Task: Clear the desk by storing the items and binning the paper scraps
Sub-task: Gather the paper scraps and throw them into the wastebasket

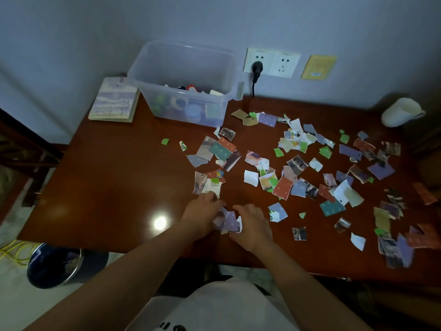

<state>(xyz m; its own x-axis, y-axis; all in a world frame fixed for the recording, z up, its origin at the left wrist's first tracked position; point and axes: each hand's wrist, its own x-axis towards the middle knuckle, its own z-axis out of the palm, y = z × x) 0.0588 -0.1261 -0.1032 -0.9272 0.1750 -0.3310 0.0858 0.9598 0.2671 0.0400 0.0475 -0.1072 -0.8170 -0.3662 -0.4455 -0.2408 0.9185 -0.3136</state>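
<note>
Paper scraps (297,164), torn pieces of printed card in green, rust, lilac and white: most lie loose over the centre and right of the glossy red-brown wooden bench (119,175), out to its right edge. Judged from that spread, binning is at an early stage.

Hands: left hand (202,211) and right hand (253,225) are palm-down near the front edge. Fingers curl inward, cupping a small heap of lilac and white scraps (228,222) between them. My reading is that 1 handful is being raked up for the bin.

Storing: clear plastic storage box (148,75) at the back against the wall, lid off, holds several small items, too blurred to name. This part looks largely done. Not boxed: pale soft-cover book (114,100) just left of the box, and white mug (401,112) at the back right corner. Cannot tell whether these count.

Bin: dark round metal bin (55,266) on the floor below the front-left corner. Its contents are unclear.

Room: pale grey-blue wall, 2 white wall sockets (284,64), 1 carrying a black plug (257,68). Lamp glare on bare wood left of the hands.
</note>
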